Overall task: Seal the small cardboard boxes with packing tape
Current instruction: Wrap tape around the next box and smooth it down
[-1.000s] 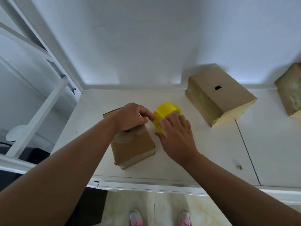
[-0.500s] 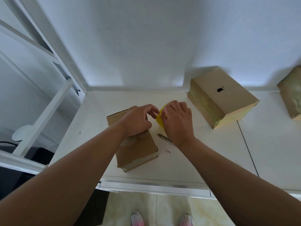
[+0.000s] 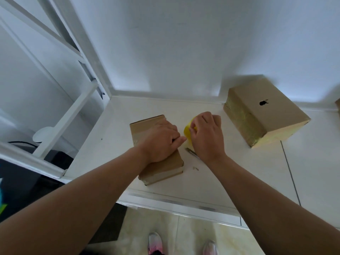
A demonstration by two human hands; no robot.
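While the left hand (image 3: 160, 142) lies palm-down on the small cardboard box (image 3: 142, 128) at the white counter's (image 3: 211, 179) front edge, its fingers reach the yellow tape roll (image 3: 188, 131) just beside it, though whether they pinch tape I cannot tell. The right hand (image 3: 207, 137) grips the roll, fingers curled over it. A larger box (image 3: 266, 115) sits well apart.

Closed further over the yellow tape roll (image 3: 188, 130) with the right hand (image 3: 207, 137) — only a sliver showing now. Uncovered beside that wrist — a thin tool (image 3: 190, 150).
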